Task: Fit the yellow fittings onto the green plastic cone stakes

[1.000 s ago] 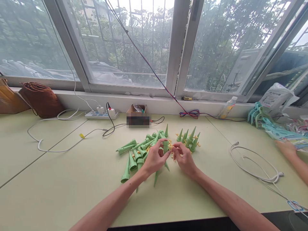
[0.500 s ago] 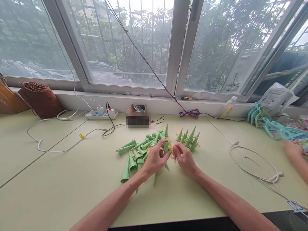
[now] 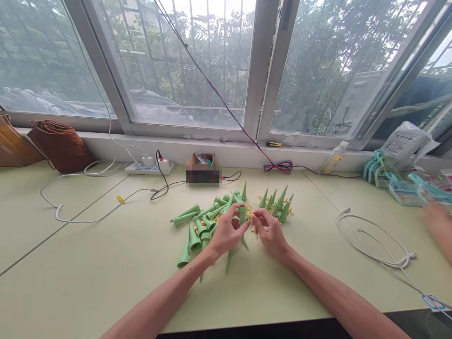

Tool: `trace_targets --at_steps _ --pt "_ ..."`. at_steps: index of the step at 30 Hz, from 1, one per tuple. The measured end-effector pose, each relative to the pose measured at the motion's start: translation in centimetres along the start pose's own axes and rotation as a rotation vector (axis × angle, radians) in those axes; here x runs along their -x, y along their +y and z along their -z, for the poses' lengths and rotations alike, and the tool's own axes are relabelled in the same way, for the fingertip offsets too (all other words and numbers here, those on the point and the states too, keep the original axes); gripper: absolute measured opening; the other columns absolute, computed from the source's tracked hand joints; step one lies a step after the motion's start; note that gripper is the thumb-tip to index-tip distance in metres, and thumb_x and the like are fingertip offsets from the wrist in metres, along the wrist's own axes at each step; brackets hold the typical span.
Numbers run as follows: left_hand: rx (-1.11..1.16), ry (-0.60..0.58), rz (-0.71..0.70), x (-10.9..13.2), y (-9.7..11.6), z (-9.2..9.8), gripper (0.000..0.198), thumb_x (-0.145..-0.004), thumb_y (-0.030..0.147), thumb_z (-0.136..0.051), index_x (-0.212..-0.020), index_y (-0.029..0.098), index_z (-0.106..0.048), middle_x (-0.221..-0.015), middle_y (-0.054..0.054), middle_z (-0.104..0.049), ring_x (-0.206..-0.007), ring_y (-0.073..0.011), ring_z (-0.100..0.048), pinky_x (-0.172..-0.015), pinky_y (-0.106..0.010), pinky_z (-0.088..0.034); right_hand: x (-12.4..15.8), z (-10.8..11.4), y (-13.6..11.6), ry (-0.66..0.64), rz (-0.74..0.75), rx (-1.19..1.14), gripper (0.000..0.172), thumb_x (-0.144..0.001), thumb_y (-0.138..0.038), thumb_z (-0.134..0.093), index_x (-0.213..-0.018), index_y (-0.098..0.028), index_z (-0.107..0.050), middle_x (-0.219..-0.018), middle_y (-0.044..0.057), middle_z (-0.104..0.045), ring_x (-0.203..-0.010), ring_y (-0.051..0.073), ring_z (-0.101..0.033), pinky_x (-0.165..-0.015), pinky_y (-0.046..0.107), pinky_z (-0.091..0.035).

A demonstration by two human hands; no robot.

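My left hand [image 3: 226, 234] is closed around a green plastic spike [image 3: 243, 217], held with its wide end up and its tip pointing down. My right hand [image 3: 270, 231] pinches a small yellow piece [image 3: 250, 216] against the top of that spike. Both hands hover over the pale green table [image 3: 106, 263]. Just left of them lies a loose pile of green spikes [image 3: 199, 226], on their sides. Behind my right hand stands a small group of upright spikes [image 3: 278, 202] with yellow pieces fitted.
A white cable [image 3: 374, 240] loops at the right, near another person's hand [image 3: 438, 221] by the teal hangers [image 3: 391, 181]. A small box [image 3: 202, 170], a power strip [image 3: 148, 167], a brown bag [image 3: 60, 146] and a bottle [image 3: 334, 158] line the window side.
My hands have barely shifted, still working the yellow piece at the spike's top. The other person's hand at the right has moved up and farther toward the edge.
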State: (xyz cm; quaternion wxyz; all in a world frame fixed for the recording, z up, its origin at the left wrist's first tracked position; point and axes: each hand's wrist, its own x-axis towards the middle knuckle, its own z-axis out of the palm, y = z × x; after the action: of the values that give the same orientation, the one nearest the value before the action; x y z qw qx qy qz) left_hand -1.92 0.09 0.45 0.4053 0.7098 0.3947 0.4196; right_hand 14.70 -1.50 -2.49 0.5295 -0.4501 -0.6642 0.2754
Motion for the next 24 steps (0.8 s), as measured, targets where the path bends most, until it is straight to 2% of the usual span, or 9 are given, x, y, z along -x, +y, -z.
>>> trace_targets --at_steps 16,24 --pt "-0.094 -0.009 -0.056 0.08 -0.44 -0.19 0.043 -0.086 0.033 -0.059 -0.125 0.018 -0.05 -0.063 0.008 -0.04 -0.044 -0.006 -0.035 -0.044 -0.019 -0.027 -0.06 0.31 -0.16 -0.017 -0.02 0.045 0.03 -0.1 -0.044 -0.044 -0.082 -0.02 -0.052 -0.058 -0.004 -0.05 -0.05 0.013 -0.051 -0.051 0.024 -0.04" --pt "-0.182 -0.011 -0.116 0.08 -0.81 -0.21 0.04 -0.089 0.031 -0.057 -0.126 0.018 -0.051 -0.057 0.01 -0.037 -0.046 -0.0089 -0.035 -0.049 -0.022 -0.031 0.03 0.13 0.35 -0.039 -0.095 -0.084 0.034 -0.099 -0.05 -0.045 -0.082 -0.021 -0.051 -0.057 -0.004 -0.051 -0.049 0.013 -0.05 -0.049 0.025 -0.041"
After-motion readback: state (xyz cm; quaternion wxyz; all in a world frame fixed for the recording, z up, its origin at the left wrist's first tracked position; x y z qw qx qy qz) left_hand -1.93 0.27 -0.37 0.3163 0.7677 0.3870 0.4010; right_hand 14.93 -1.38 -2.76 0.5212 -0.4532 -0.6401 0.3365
